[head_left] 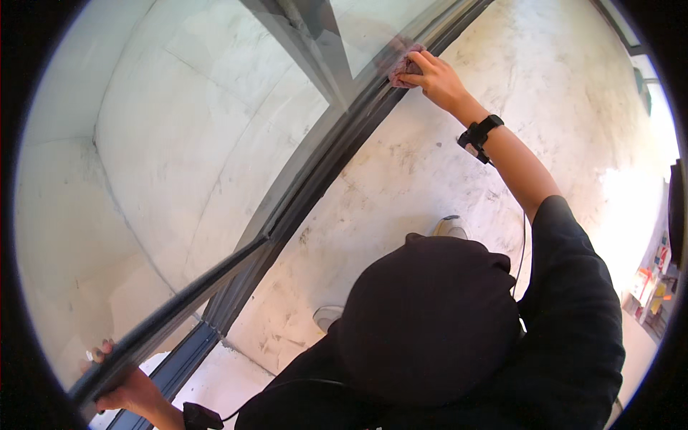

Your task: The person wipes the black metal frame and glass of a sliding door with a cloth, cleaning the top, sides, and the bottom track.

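My right hand (436, 82) is closed round a crumpled purplish cloth (407, 68) at the far end of my reach. The cloth presses against the lower edge of a glass pane (380, 29), just above its dark metal frame (315, 175). At the lower left, my left hand (136, 395) grips the dark edge of a glass door (168, 315). Its fingertips show on the far side of that edge, the thumb on the near side. The door stands at an angle to the frame. Each wrist wears a black strapped device, the right one (479, 138) plainest.
A dark floor track (168, 369) continues the frame at the lower left. Pale, smudged floor (373, 193) lies on my side. Beyond the glass is more pale floor (193, 129) with thin joint lines. Thin black cables hang by my arms. Colourful items (648, 287) stand at the right edge.
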